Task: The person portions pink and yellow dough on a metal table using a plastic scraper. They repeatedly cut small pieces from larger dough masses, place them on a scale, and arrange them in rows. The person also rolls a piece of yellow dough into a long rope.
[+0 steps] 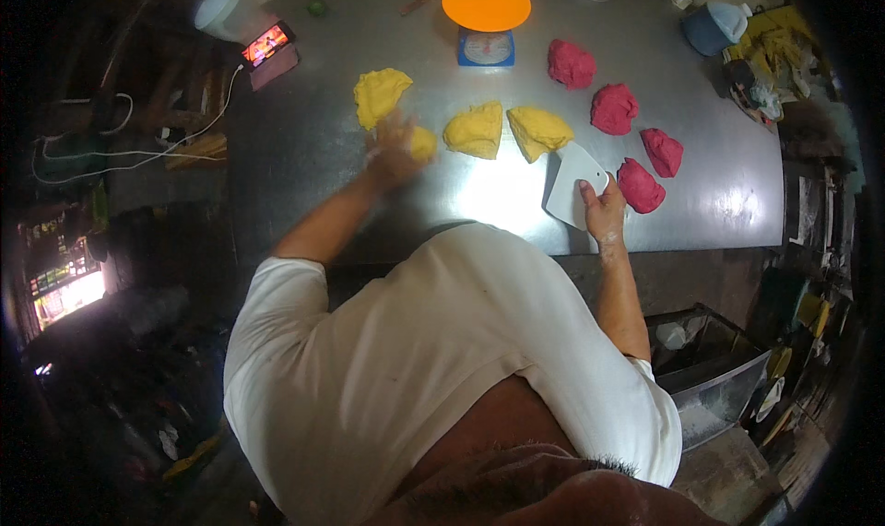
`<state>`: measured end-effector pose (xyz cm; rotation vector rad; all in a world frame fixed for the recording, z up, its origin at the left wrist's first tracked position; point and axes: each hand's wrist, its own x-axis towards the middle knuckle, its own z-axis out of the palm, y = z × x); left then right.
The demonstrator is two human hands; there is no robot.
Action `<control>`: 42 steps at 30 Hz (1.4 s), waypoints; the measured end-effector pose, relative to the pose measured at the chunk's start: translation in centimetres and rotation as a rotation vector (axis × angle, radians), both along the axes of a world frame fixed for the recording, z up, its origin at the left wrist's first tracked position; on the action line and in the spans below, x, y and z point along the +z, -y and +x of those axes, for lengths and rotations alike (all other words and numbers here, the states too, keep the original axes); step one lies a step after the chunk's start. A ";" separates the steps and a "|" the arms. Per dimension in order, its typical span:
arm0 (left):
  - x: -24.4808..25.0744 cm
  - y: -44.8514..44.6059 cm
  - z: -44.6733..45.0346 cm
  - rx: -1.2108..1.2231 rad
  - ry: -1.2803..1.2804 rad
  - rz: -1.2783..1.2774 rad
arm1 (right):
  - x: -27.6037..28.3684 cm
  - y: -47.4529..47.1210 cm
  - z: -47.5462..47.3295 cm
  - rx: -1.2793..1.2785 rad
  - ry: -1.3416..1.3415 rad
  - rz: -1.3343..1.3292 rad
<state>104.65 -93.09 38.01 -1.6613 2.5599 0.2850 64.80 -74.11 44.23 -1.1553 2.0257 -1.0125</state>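
Observation:
My left hand point(394, 151), blurred by motion, is around a small yellow dough piece point(423, 143) that shows between thumb and fingers. Just beyond it lies a larger yellow dough piece point(380, 96). In my right hand point(606, 208) is a white dough scraper point(575, 184), pinched near its holed end. The scraper's far corner meets or overlaps the edge of a yellow dough wedge point(538, 132). Another yellow wedge point(474, 130) sits left of that one, a narrow gap between them. Beside my right hand rests a pink dough piece point(641, 186), one of several pink lumps.
A blue dial scale point(486, 47) with an orange plate point(486, 2) stands on the metal table point(311, 180). More pink dough point(614, 109) lies to the right. A lit phone point(266, 44) leans at the left, its white cable point(228, 97) trailing off. A jug point(715, 28) occupies the far right corner.

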 end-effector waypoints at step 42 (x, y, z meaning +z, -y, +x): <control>13.6 23.1 -20.6 -0.260 -0.261 -0.232 | -0.3 -6.9 -0.3 -0.304 0.018 0.075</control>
